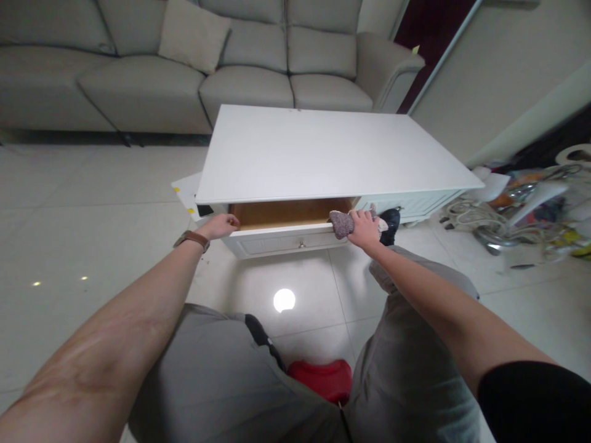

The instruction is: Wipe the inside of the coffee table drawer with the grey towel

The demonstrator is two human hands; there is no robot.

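Observation:
A white coffee table (332,154) stands in front of me with its drawer (277,241) pulled out, showing a bare wooden inside. My left hand (221,226) is at the drawer's left front corner, its fingers curled over the edge; whether they pinch anything is too small to tell. Bunched under my right hand (364,229) is a brown-grey cloth (341,225), which my fingers wrap round at the drawer's right front corner. A small round knob (301,244) sits on the drawer front.
Behind the table runs a grey sofa (249,92) with a cushion (194,35). Cables and assorted items (503,215) lie on the floor at the right. A red object (323,380) is between my legs. A white board (187,192) shows left of the table.

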